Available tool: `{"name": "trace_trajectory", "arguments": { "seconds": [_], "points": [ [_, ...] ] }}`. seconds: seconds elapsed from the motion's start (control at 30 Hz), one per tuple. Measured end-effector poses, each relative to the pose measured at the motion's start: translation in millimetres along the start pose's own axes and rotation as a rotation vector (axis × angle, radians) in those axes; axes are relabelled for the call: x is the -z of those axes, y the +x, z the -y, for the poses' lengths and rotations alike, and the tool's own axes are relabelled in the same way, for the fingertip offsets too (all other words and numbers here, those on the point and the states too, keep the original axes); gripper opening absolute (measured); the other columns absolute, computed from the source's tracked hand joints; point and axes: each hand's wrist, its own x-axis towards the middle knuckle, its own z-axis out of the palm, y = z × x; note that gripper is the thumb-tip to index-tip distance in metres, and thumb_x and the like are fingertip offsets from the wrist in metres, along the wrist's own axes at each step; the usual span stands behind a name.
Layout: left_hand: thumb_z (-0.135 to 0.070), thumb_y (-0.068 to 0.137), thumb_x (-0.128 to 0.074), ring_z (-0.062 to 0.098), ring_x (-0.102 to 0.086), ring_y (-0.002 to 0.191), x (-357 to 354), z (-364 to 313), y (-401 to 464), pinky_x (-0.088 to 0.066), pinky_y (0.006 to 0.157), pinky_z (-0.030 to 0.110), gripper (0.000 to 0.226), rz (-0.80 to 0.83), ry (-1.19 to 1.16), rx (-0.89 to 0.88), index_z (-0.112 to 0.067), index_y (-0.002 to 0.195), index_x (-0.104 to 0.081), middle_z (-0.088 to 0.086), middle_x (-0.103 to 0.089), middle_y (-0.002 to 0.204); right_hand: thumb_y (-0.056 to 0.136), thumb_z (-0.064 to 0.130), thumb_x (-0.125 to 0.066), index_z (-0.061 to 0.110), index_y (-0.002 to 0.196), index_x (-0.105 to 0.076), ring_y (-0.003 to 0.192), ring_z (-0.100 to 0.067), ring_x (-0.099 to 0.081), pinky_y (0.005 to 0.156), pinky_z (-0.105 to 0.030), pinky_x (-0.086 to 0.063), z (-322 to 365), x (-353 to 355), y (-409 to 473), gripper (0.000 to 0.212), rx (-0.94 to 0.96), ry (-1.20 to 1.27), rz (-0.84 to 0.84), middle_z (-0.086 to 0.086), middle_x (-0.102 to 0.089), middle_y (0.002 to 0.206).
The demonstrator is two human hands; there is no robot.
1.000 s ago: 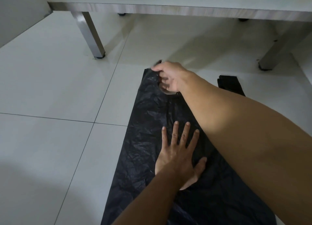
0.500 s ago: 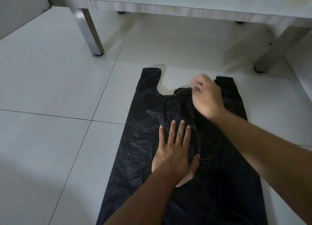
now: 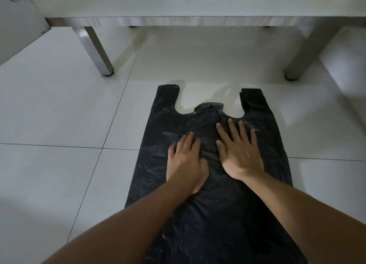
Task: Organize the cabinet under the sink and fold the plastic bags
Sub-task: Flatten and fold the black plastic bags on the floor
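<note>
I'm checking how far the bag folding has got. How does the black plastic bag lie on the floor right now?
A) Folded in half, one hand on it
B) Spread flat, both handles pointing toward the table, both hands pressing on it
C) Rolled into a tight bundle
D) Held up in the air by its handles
B: the black plastic bag lies flat on the tiled floor, with the left hand and right hand laid open on it.

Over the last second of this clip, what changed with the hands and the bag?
The right hand let go of the far left handle, swept right and came back to press flat on the black bag beside the left hand. The left hand stayed flat; the bag stayed spread on the floor.
</note>
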Motion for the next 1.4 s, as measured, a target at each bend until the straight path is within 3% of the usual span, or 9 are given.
{"name": "trace_trajectory", "arguments": {
  "seconds": [0.13,0.23,0.5,0.8,1.07,1.13,1.23,1.3,1.4],
  "points": [
    [-0.048,0.099,-0.014,0.019,0.009,0.149,6.3,27.9,47.8,0.002,0.121,0.047,0.067,0.12,0.186,-0.032,-0.015,0.155,-0.001,0.005,0.006,0.163,0.091,0.059,0.004,0.036,0.156,-0.003,0.152,-0.028,0.002,0.121,-0.054,0.0,0.7,-0.4,0.2,0.069,-0.003,0.002,-0.001,-0.002,-0.001,0.165],
    [-0.058,0.098,-0.01,0.018,0.016,0.148,6.5,56.1,77.1,0.006,0.121,0.047,0.075,0.181,0.233,-0.04,-0.013,0.154,0.009,0.005,0.013,0.162,0.09,0.064,0.004,0.037,0.156,-0.001,0.152,-0.029,0.002,0.121,-0.054,0.001,0.5,-0.9,0.1,0.072,-0.003,-0.007,-0.006,-0.002,0.001,0.165],
    [-0.069,0.09,-0.005,0.018,0.016,0.148,12.3,97.9,124.5,0.007,0.121,0.045,0.087,0.14,0.272,-0.011,-0.01,0.154,0.008,0.006,0.013,0.162,0.085,0.068,0.011,0.039,0.155,0.006,0.151,-0.027,0.009,0.121,-0.054,0.005,1.9,-1.2,1.3,0.077,-0.014,-0.024,0.011,-0.001,0.009,0.165],
    [-0.067,0.094,-0.008,0.018,0.014,0.148,18.5,107.5,158.0,0.007,0.12,0.048,0.083,0.162,0.274,-0.001,-0.013,0.154,0.005,0.005,0.011,0.162,0.088,0.068,0.005,0.038,0.156,0.0,0.152,-0.029,0.003,0.121,-0.055,0.0,2.2,-2.1,0.9,0.075,-0.02,-0.012,-0.009,-0.003,0.002,0.165],
    [-0.061,0.096,-0.007,0.02,0.01,0.149,16.4,104.4,154.9,0.006,0.119,0.053,0.076,0.117,0.366,0.018,-0.014,0.155,0.002,0.006,0.009,0.163,0.086,0.068,0.007,0.038,0.155,0.005,0.151,-0.027,0.009,0.121,-0.054,0.004,2.1,-0.8,0.8,0.075,-0.02,-0.018,0.005,-0.002,0.008,0.165],
    [-0.054,0.099,-0.01,0.022,0.005,0.15,19.9,90.0,146.0,0.004,0.119,0.053,0.07,0.008,0.365,-0.019,-0.011,0.155,-0.008,0.009,0.002,0.163,0.087,0.068,0.007,0.038,0.156,0.004,0.151,-0.027,0.009,0.121,-0.054,0.003,2.2,-0.6,0.3,0.075,-0.018,-0.016,0.004,-0.002,0.008,0.165],
    [-0.045,0.099,-0.014,0.019,-0.003,0.15,21.5,54.2,111.8,-0.001,0.121,0.047,0.063,-0.101,0.162,-0.229,-0.013,0.153,-0.021,0.007,-0.011,0.162,0.088,0.068,0.004,0.036,0.156,0.0,0.152,-0.028,0.006,0.121,-0.055,0.002,2.2,-2.0,0.5,0.075,-0.015,0.003,-0.012,-0.003,0.004,0.165],
    [-0.049,0.096,-0.012,0.018,-0.001,0.15,15.3,40.9,81.4,-0.003,0.121,0.049,0.068,-0.01,0.159,-0.352,-0.014,0.154,-0.017,0.005,-0.009,0.162,0.089,0.068,0.001,0.033,0.157,-0.001,0.152,-0.028,0.005,0.121,-0.055,0.002,2.3,-3.1,0.8,0.076,-0.02,0.013,-0.021,-0.003,0.003,0.165],
    [-0.062,0.088,0.005,0.015,0.019,0.147,1.7,52.8,55.3,0.004,0.12,0.05,0.08,0.168,0.348,-0.298,-0.017,0.154,0.007,0.001,0.014,0.162,0.088,0.067,0.004,0.027,0.157,0.006,0.151,-0.026,0.009,0.121,-0.053,0.005,1.3,-4.7,2.5,0.08,-0.03,-0.003,-0.005,-0.001,0.008,0.165]
  ]
}}
